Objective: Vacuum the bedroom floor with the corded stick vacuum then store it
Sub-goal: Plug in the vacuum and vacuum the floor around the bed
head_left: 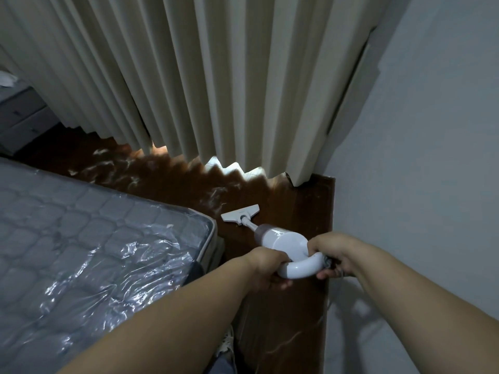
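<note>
The white stick vacuum (280, 240) points away from me over the dark wooden floor (297, 206). Its flat floor head (240, 214) rests on the boards near the mattress corner, a short way from the curtain hem. My left hand (266, 268) grips the left side of the looped handle. My right hand (333, 253) holds the handle's right end, where the cord comes out. The thin cord (330, 298) drops along the wall below my right wrist. White dust streaks lie on the floor beyond the head.
A plastic-wrapped mattress (94, 238) fills the left. Beige pleated curtains (202, 76) hang ahead, almost to the floor. A grey-white wall (418, 171) closes the right side of this narrow strip. A drawer unit (21, 117) stands far left. My shoe (225, 344) shows below.
</note>
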